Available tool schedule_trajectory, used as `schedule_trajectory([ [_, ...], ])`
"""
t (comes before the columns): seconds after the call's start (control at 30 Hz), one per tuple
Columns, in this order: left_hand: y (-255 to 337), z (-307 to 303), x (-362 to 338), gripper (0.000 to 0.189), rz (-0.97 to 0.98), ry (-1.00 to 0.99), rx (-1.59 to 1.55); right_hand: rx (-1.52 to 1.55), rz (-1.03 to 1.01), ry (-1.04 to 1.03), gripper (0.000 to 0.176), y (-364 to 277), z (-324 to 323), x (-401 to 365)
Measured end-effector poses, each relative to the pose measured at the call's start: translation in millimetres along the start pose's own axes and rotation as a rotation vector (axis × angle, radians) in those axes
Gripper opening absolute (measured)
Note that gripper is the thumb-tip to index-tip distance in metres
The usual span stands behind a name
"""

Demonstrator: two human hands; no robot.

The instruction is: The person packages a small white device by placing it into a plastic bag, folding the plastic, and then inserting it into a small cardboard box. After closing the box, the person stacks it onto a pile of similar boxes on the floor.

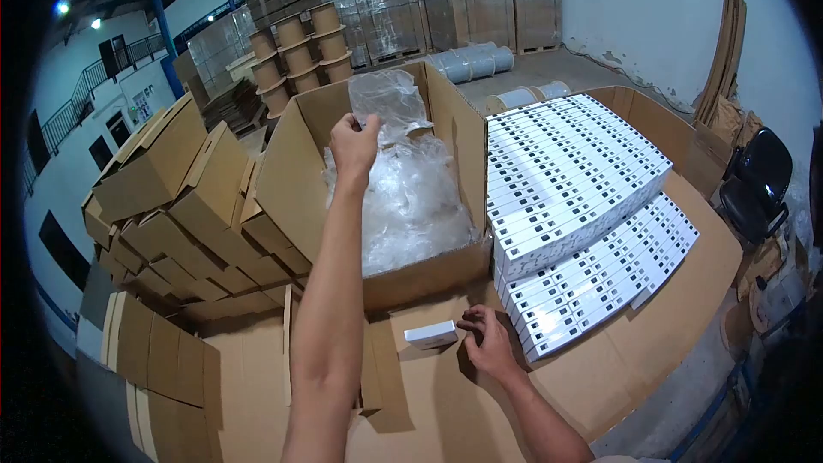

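Observation:
My left hand (353, 150) reaches over the large open carton (339, 249), fingers closed at the edge of a clear plastic bag (390, 103) that stands up at the carton's far side. Below it, more clear plastic bags (407, 197) lie crumpled in a heap. Close to the worktop, my right hand (490, 345) is open with slightly bent fingers apart. Its fingertips are right beside one end of a small white box (430, 334), which rests on the cardboard surface.
Rows of white boxes with dark squares (574, 171) are stacked to the right on the cardboard-covered table (651, 343). Brown cartons (171, 171) pile up on the left. Cable spools (300, 60) and wrapped pallets (480, 0) stand behind; a black chair (754, 180) is at far right.

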State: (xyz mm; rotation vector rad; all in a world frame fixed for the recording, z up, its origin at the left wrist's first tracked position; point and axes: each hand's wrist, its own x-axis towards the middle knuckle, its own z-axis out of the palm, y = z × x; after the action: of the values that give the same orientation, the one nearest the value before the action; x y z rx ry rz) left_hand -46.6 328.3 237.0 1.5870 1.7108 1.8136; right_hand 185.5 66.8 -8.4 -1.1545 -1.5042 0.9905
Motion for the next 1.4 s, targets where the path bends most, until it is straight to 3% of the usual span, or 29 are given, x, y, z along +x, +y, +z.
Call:
schedule_trajectory([
  [0.1, 22, -21, -57, 0.025, -0.055, -0.054, -0.326, 0.018, -0.034, 0.027, 0.043, 5, 2, -4],
  [0.23, 47, -65, -152, 0.016, -0.103, -0.029, -0.469, -0.006, -0.058, 0.092, 0.038, 7, 3, -13],
  [0.33, 40, -94, -231, 0.014, -0.167, -0.042, -0.413, -0.042, -0.104, 0.163, 0.028, 9, 3, -24],
  [0.47, 19, -112, -334, 0.014, -0.270, -0.091, -0.317, 0.055, 0.058, 0.182, 0.024, -1, -2, -51],
  [0.57, -1, -116, -386, 0.016, -0.299, -0.135, -0.199, 0.348, 0.070, 0.080, 0.030, -4, -14, -76],
  [0.6, -9, -118, -401, 0.017, -0.297, -0.152, -0.141, 0.492, 0.056, 0.027, 0.041, -1, -17, -81],
  [0.73, -28, -124, -433, 0.019, -0.398, -0.277, -0.046, 0.304, -0.053, -0.031, 0.048, -9, -16, -87],
  [0.83, -25, -125, -436, 0.017, -0.423, -0.344, -0.003, -0.016, -0.024, 0.036, 0.034, -11, -6, -84],
  [0.87, -32, -122, -440, 0.017, -0.386, -0.311, -0.032, 0.016, 0.000, 0.055, 0.022, -9, -5, -83],
  [1.0, -41, -113, -448, 0.018, -0.382, -0.250, -0.290, 0.059, 0.033, 0.170, 0.027, -11, -4, -73],
  [1.1, -41, -126, -445, 0.022, -0.656, -0.433, -0.300, 0.120, 0.103, 0.218, 0.032, -4, -5, -67],
  [1.2, -48, -131, -444, 0.029, -0.630, -0.473, -0.300, 0.125, 0.111, 0.257, 0.035, 0, 1, -66],
  [1.3, -44, -130, -443, 0.024, -0.465, -0.431, -0.151, 0.042, 0.079, 0.309, 0.032, -6, 3, -67],
  [1.4, -28, -113, -439, 0.027, -0.455, -0.289, -0.210, -0.067, 0.011, 0.294, 0.027, -21, 1, -69],
])
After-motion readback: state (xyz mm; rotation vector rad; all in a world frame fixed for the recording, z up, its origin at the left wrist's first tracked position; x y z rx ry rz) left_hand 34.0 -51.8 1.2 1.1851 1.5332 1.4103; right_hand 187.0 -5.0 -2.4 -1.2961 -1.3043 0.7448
